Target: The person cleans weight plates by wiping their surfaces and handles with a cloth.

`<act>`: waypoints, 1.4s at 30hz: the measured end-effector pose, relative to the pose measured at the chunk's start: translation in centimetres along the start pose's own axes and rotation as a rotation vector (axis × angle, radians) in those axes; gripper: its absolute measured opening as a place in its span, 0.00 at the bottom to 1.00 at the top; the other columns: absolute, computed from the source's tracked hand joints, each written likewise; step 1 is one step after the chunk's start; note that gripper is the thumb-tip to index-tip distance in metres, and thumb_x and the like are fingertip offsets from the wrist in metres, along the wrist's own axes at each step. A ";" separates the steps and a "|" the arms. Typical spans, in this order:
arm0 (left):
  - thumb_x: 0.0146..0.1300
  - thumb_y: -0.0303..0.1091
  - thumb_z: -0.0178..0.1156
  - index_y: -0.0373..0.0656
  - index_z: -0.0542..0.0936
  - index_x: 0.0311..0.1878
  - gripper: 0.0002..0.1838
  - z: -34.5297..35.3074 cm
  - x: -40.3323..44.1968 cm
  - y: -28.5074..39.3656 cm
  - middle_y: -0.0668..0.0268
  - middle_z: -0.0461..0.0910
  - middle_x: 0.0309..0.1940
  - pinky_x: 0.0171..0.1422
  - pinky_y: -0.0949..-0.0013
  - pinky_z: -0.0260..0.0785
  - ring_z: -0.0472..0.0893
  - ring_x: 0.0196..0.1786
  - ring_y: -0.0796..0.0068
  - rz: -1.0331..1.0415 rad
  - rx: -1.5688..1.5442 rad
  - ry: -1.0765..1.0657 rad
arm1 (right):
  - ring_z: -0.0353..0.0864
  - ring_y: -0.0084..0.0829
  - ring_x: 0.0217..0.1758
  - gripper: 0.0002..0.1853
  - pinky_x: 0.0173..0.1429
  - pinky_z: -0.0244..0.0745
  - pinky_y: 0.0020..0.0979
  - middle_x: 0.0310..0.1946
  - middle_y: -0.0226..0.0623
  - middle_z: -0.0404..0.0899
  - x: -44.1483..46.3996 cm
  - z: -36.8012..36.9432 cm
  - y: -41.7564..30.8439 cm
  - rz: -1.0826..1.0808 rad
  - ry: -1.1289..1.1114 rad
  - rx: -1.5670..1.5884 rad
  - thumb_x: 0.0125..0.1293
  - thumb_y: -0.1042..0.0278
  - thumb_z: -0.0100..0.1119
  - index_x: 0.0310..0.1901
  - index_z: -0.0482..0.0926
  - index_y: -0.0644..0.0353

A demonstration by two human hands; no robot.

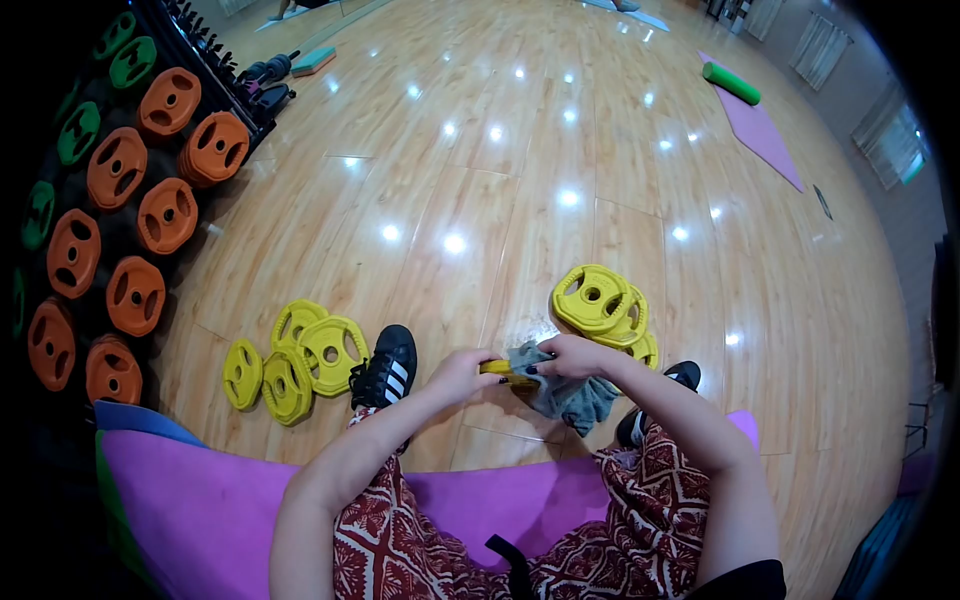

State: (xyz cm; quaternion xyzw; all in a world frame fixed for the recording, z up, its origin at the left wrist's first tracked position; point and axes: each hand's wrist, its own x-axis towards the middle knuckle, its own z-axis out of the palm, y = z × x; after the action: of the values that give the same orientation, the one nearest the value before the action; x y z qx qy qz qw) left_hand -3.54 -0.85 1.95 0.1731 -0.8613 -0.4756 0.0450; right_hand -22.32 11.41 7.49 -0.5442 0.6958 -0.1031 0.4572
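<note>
Between my shoes, my left hand [466,374] grips the left edge of a yellow weight plate [496,367], which is held nearly edge-on above the floor. My right hand [574,357] presses a grey cloth [565,396] against the plate's right side. The cloth hangs down in folds and hides much of the plate. Several yellow weight plates [333,355] lie overlapping on the floor beside my left shoe. Ahead of my right shoe, a row of overlapping yellow plates [592,298] rests on the floor.
A rack of orange weight plates [166,215] and green plates [78,133] stands at the left. Purple mats [200,500] lie under me. Farther off, a green foam roller [731,83] rests on a pink mat [755,130]. My black shoes [388,368] flank the work.
</note>
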 end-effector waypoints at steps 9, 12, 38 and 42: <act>0.48 0.37 0.61 0.43 0.77 0.41 0.16 -0.1 0.3 0.0 0.57 0.78 0.32 0.42 0.66 0.68 0.78 0.36 0.61 0.018 0.031 0.000 | 0.68 0.17 0.31 0.09 0.38 0.67 0.23 0.26 0.25 0.74 -1.3 -1.1 2.8 -0.043 -0.108 0.323 0.58 0.70 0.53 0.38 0.75 0.64; 0.48 0.37 0.61 0.43 0.77 0.41 0.16 -0.2 0.3 0.3 0.57 0.78 0.32 0.41 0.66 0.69 0.78 0.36 0.61 0.012 0.061 -0.020 | 0.67 0.15 0.30 0.07 0.37 0.66 0.22 0.25 0.23 0.73 -0.9 -1.0 3.1 -0.059 -0.129 0.330 0.58 0.71 0.54 0.36 0.77 0.64; 0.47 0.34 0.62 0.41 0.77 0.35 0.12 -1.2 -0.5 -0.3 0.57 0.77 0.26 0.34 0.67 0.68 0.78 0.30 0.64 -0.032 0.122 -0.070 | 0.74 0.29 0.33 0.16 0.41 0.68 0.30 0.29 0.40 0.77 1.4 0.8 -2.3 0.013 -0.094 0.200 0.53 0.61 0.56 0.38 0.77 0.65; 0.47 0.34 0.63 0.41 0.77 0.38 0.13 -1.3 -0.5 -0.2 0.58 0.77 0.25 0.34 0.69 0.68 0.78 0.29 0.66 0.005 0.101 -0.035 | 0.73 0.26 0.32 0.12 0.40 0.67 0.29 0.26 0.36 0.76 1.7 0.6 -0.5 -0.058 -0.142 0.309 0.53 0.67 0.56 0.38 0.77 0.64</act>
State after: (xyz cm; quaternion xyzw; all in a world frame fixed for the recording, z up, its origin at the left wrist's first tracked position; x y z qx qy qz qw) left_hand -2.72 -1.76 2.55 0.1648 -0.8852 -0.4344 0.0224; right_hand -21.54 10.01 6.58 -0.4931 0.6216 -0.1834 0.5804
